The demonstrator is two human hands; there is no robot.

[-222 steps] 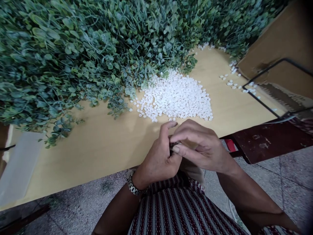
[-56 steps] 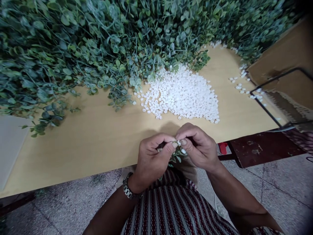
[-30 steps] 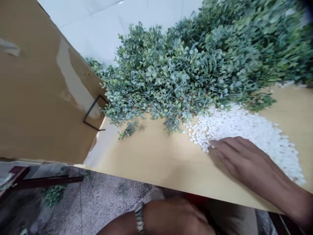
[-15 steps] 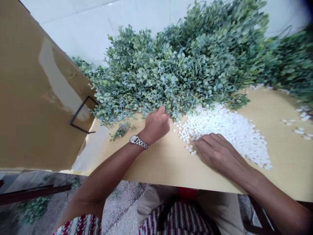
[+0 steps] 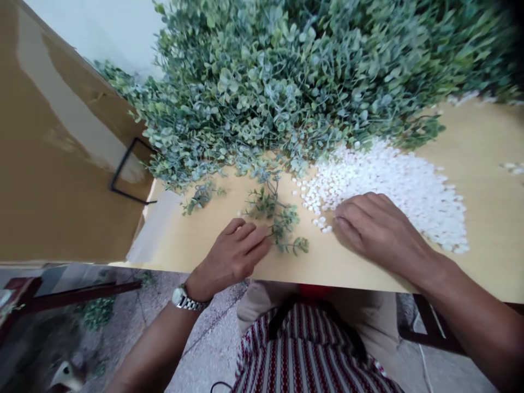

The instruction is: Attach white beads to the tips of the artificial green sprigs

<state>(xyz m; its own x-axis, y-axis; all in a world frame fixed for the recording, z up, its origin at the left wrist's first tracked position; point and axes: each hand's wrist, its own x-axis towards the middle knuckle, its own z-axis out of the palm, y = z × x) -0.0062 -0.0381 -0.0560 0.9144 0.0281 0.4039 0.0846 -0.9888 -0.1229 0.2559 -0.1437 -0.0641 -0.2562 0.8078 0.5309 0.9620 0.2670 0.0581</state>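
A leafy sprig (image 5: pixel 282 221) of artificial greenery lies in front of me, its upper end close to the big heap of artificial foliage (image 5: pixel 262 98). My left hand (image 5: pixel 235 248), with a metal-band watch on the wrist, has its thumb and forefinger pinched at the left side of this sprig. The other fingers are loosely bent. My right hand (image 5: pixel 368 229) rests at the near left edge of a pile of small white pieces (image 5: pixel 401 180). Its fingers are curled together and pointing down; whatever is between the tips is too hidden to name.
On the left stands a large cardboard box (image 5: pixel 69 164), with a black wire frame (image 5: pixel 131 172) against it. A small loose sprig (image 5: pixel 200 196) lies between the box and my left hand. The table's (image 5: pixel 327 267) near edge is just before my lap.
My left hand has drawn back from the heap toward me, and a sprig now lies out on the table at its fingers. My right hand stays by the white pile. The view has tilted down.
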